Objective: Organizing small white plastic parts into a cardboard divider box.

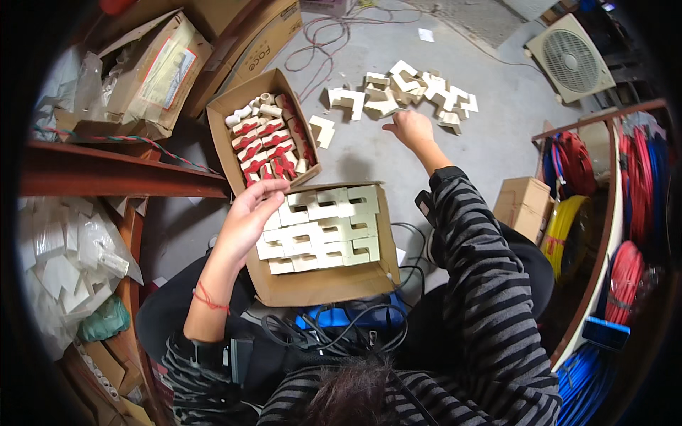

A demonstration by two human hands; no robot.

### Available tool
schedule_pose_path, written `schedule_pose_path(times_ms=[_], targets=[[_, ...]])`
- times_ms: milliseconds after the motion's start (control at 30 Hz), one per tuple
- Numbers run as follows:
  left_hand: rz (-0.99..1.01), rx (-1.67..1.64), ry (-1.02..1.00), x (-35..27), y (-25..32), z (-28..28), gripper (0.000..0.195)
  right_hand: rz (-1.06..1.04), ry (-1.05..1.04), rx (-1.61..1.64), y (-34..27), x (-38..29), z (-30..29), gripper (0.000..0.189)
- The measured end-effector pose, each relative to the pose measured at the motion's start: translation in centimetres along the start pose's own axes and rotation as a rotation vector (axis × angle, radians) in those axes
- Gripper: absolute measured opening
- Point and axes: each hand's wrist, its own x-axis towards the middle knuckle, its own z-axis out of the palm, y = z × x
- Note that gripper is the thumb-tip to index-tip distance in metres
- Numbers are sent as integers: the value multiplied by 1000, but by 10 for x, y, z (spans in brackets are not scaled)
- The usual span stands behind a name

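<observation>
My left hand (254, 215) is at the left rim of an open cardboard box (325, 287), thumb and fingers slightly apart. Nothing shows between them. Inside that box, off-white plastic L-shaped corner pieces (319, 234) with slots stand in tight rows. My right hand (413, 129) reaches forward over the floor, its fingers curled and thumb out to the left. It is at the near edge of a loose heap of similar corner pieces (410, 88). Its fingertips are hidden, so I cannot tell whether it grips one. One L-shaped piece (323, 131) lies apart, left of the heap.
Beyond my left hand, a second cardboard box (221, 120) holds red-handled plastic valves (266, 141) and white pipe fittings. Cables (325, 42) trail across the floor. A box fan (573, 61) stands far right. Shelving with coiled tubing (565, 234) is at right; a metal rack (122, 173) at left.
</observation>
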Motion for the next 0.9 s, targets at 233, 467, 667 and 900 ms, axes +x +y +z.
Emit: schedule_pose_path(times_ms=[233,467,667,900], targets=[[-33,-86,63,12,7,-6,28,-74,-159,46,2,71,69,47],[-161,-124,91,24,9,-12,24,-148,-205,22,-18,102,92,39],[-117,-117,64,27,3,-10,26,-121,-205,-23,-46,109,110,30],[-87,-117,80,22,4,-12,23,-117,-308,146,-72,106,121,16]])
